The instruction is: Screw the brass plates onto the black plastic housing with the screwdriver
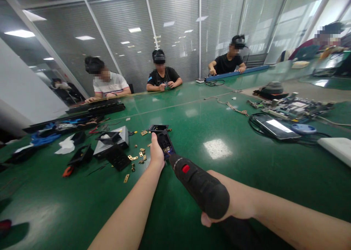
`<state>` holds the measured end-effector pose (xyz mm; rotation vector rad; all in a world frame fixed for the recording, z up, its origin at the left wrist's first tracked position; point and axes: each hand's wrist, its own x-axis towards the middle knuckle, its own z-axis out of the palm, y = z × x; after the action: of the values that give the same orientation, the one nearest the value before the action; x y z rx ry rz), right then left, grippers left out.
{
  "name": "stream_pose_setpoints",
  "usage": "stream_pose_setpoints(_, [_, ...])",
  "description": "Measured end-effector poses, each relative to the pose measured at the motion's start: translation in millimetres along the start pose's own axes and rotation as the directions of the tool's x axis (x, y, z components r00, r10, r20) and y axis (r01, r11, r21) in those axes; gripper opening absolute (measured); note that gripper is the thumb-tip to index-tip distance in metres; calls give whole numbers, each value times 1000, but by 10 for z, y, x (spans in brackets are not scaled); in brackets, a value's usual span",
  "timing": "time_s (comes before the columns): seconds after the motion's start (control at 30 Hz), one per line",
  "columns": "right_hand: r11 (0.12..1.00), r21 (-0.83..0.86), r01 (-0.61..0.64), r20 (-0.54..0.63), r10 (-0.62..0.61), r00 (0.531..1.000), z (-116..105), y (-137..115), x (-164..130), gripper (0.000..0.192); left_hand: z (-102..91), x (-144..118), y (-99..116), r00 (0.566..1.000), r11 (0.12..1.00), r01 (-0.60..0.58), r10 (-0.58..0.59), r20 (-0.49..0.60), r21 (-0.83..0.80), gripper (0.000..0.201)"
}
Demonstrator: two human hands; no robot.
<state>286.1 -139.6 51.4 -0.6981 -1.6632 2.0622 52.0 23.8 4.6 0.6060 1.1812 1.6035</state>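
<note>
My left hand (157, 151) is closed on the left side of a small black plastic box (169, 144) that has brass-coloured parts inside. A black cordless screwdriver (199, 182) with a red button lies in the grip of my right hand (223, 191), whose fingers are mostly hidden behind the tool. Its bit points into the box and seems to meet the metal parts there. Just beyond stands another black box (158, 127). Loose brass pieces (142, 154), several of them flat with holes, are scattered left of my left hand.
Black housings (117, 157) and a grey metal case (124, 136) lie to the left, near an orange-handled tool (68, 171). On the right are a circuit board (297, 109), a phone-like device (276, 126) and cables. Several people sit around the green table (189, 129).
</note>
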Motion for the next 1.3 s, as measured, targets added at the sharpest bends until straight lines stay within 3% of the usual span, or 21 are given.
stream_pose_setpoints(0.23, [1000,18,-9,0,9,1000,-11,3,-1,50,-28,6,-3,1000,1000,1,-1,4,7,66])
stream_pose_setpoints(0.4, [998,-5,61,-5,-61,998,-4,35,15,48,-33,0,5,1000,1000,23,-23,14,-4,65])
stream_pose_setpoints(0.97, [1000,31,-1,-4,1,1000,2,-48,-30,41,-54,36,-10,1000,1000,9,-10,19,30,67])
stream_pose_setpoints(1.3, [999,30,-13,3,13,1000,-29,-15,-11,45,-21,12,14,1000,1000,12,-12,0,27,58])
